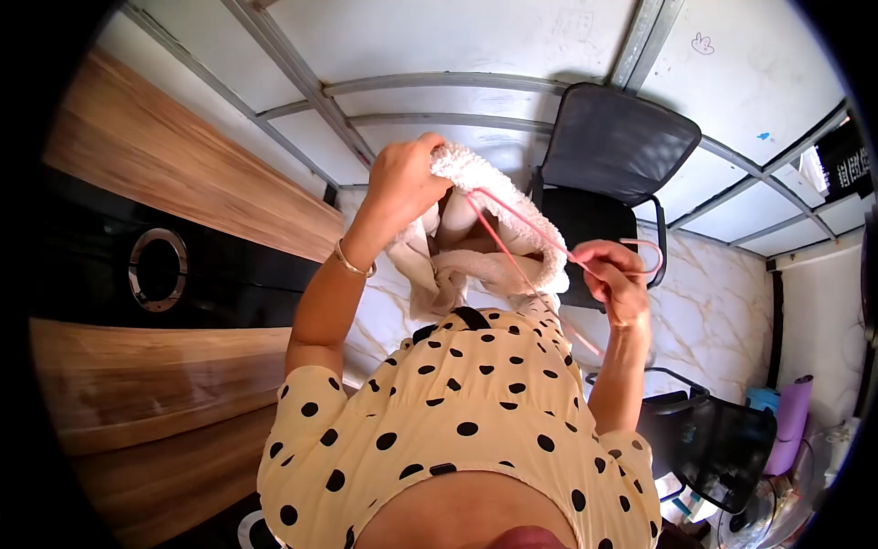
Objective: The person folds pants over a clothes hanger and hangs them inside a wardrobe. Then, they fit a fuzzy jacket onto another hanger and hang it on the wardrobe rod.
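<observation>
A white fluffy cloth piece is held up in front of the body, its thick edge curving down to the right. My left hand, with a bangle on the wrist, grips its upper left end. Pink cord runs from the fluffy edge to my right hand, whose fingers are pinched on it. One loop of the cord sticks out to the right of that hand, and another strand hangs down beside the dress. Smoother pale fabric hangs below my left hand.
Behind the cloth stands a black mesh chair. Another black chair is at the lower right, near a purple roll and a fan. Wood-patterned furniture with a black band fills the left. Metal-framed white panels are ahead.
</observation>
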`<action>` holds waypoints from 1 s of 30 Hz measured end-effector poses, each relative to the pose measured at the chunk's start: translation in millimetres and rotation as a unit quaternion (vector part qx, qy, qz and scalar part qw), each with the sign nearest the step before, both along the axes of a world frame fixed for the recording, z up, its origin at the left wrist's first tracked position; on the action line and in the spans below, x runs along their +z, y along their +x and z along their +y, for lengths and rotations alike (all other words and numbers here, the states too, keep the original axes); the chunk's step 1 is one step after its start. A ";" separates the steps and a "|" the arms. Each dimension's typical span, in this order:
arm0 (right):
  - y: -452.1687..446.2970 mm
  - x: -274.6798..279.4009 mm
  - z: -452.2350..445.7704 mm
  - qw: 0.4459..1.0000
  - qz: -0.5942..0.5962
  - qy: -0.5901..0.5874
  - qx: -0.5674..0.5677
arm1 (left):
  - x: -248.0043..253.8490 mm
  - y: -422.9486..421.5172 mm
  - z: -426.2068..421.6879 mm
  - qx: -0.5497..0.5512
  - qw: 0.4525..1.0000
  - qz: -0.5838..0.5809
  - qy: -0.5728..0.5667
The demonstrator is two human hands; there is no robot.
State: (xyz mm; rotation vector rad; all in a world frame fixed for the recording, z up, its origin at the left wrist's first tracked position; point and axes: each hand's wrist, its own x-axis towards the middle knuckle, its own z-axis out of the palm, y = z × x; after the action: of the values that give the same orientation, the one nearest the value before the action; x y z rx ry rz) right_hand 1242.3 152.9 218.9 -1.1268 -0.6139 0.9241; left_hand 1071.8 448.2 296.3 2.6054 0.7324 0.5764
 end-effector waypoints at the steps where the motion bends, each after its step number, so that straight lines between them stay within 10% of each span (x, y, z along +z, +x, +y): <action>1: -3.8 3.2 12.3 1.000 -0.015 -0.004 0.002 | -0.6 -2.5 -0.9 0.018 1.000 0.000 0.008; 11: -65.4 8.5 136.8 0.996 -0.011 0.037 -0.081 | -5.9 -15.5 -55.2 0.067 0.991 0.012 0.114; 14: -59.8 5.9 139.3 0.928 -0.367 0.010 -0.056 | 6.7 -20.2 -53.6 0.066 0.991 -0.038 0.112; 19: -44.1 7.0 136.2 0.983 -0.005 0.093 -0.155 | 2.6 -7.3 -79.7 -0.058 0.978 -0.103 0.174; 30: -24.9 68.3 76.1 0.987 -0.069 0.106 -0.102 | 54.7 -20.8 -40.0 -0.206 0.955 0.007 0.214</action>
State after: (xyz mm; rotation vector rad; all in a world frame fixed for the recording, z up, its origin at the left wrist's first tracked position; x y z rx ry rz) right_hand 1217.4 229.0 287.2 -1.0459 -0.6798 0.5945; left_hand 1051.0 408.2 351.0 3.0345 0.0463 0.6387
